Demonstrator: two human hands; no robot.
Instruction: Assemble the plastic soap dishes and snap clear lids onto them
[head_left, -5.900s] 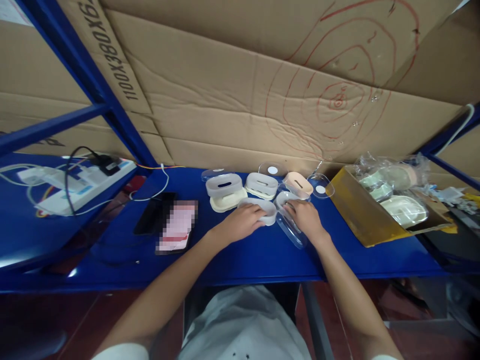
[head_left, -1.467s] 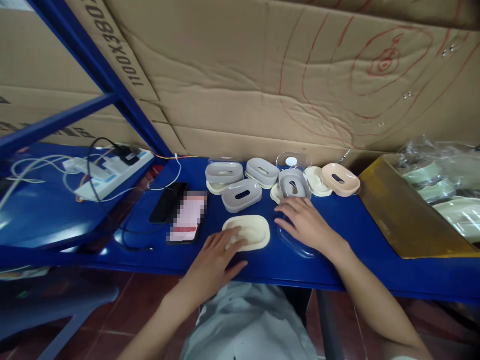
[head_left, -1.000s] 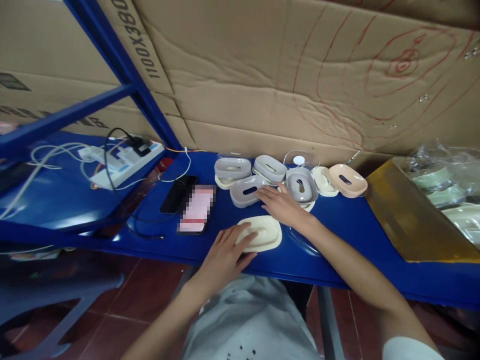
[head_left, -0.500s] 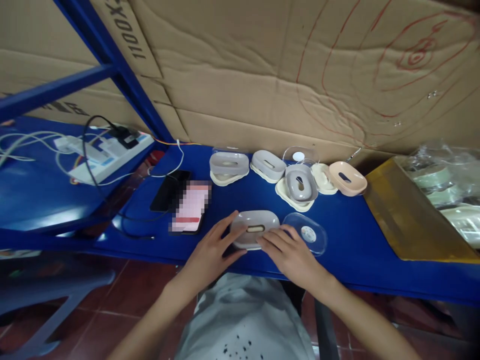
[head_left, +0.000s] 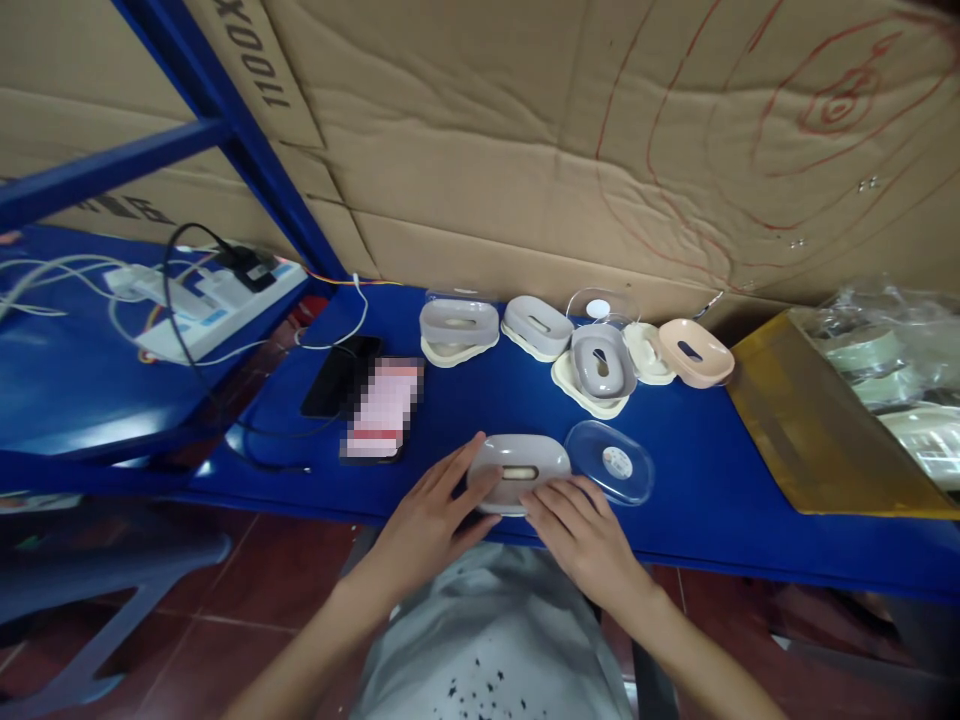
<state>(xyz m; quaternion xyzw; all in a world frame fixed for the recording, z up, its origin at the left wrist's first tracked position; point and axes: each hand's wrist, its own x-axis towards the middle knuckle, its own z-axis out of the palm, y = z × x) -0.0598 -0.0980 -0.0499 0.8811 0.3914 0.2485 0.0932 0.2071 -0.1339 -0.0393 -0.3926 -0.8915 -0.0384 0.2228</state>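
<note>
A grey oval soap dish (head_left: pixel 519 450) with a slot in its middle lies near the table's front edge, between my two hands. My left hand (head_left: pixel 435 505) grips its left end, the thumb at the near side and a finger reaching inside. On the right end, my right hand (head_left: pixel 579 530) has its fingers curled over the near rim. Just to the right lies a clear plastic lid (head_left: pixel 630 465) with a round white sticker. Whatever lies under the dish is mostly hidden.
At the back stand more grey soap dishes (head_left: pixel 459 322) on cream bases and a peach dish (head_left: pixel 694 352). Two phones (head_left: pixel 384 405) lie left, beside a cable and a power strip (head_left: pixel 225 310). An open cardboard box (head_left: pixel 780 420) of wrapped pieces stands right.
The grey soap dish has moved slightly toward me and to the right, with both hands still on it. The clear lid has stayed beside it.
</note>
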